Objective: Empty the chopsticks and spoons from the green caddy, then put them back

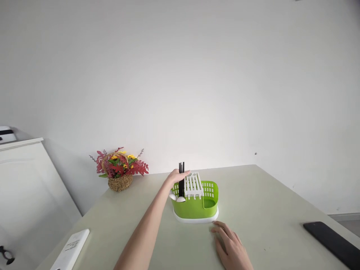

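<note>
From the head camera, we look down a pale table (pixel 267 195) set against a bare white wall. Near its middle stands a green cutlery holder (pixel 197 204) on a white base tray, with a white slotted insert (pixel 193 184) across its top and perforated green walls behind.

Our left hand (pixel 176 176) reaches forward along a long bare forearm to the holder's left end. The fingers curl round a bundle of black chopsticks (pixel 181 179), which stands upright in the left compartment with its long axis vertical, the tips rising above the hand and the lower part dropping into the holder. So the hand is closed on the chopsticks, gripping them about midway up. A white spoon (pixel 180 199) shows at the holder's near left corner, just below the hand.

Our right hand (pixel 232 247) lies on the table in front of the holder and to its right, palm down, fingers loosely spread, holding nothing. Its fingertips point toward the white base and stop just short of it; we cannot tell whether they touch. Of the two hands, the left is on the chopsticks, while the right lies low and near the base.

Further off, a wicker basket of flowers (pixel 120 170) sits at the table's far left, a white flat object (pixel 71 249) lies at the near left edge and a dark flat object (pixel 332 242) at the near right
</note>
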A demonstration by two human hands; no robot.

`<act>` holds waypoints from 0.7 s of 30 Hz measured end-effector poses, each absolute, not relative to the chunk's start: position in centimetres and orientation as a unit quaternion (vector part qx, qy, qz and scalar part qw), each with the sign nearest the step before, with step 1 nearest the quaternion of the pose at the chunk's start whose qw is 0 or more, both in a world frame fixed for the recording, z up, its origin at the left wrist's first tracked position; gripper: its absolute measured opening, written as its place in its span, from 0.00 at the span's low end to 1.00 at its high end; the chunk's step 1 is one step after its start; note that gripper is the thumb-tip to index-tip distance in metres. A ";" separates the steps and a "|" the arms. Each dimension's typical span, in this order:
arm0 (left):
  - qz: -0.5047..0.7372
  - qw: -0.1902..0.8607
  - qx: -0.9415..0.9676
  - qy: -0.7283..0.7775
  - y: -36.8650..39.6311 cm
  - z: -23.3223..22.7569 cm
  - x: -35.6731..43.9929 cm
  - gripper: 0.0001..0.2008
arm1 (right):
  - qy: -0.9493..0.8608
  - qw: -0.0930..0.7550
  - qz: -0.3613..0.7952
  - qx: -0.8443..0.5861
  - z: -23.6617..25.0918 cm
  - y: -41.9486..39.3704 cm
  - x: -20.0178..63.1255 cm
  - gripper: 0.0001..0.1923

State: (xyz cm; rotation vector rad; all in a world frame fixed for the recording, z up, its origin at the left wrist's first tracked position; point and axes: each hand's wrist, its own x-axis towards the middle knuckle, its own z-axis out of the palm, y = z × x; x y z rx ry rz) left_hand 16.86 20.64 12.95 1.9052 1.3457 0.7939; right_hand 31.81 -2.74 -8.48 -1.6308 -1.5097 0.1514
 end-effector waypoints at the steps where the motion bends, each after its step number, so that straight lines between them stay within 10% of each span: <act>1: 0.294 0.336 0.728 0.520 20.6 12.8 17.1 0.25 | -0.605 0.447 0.057 -0.657 -8.5 -2.7 31.7 0.16; 21: 0.689 0.426 0.415 0.415 24.3 18.4 7.4 0.21 | -0.622 0.402 0.111 -0.663 -8.2 -3.3 32.7 0.16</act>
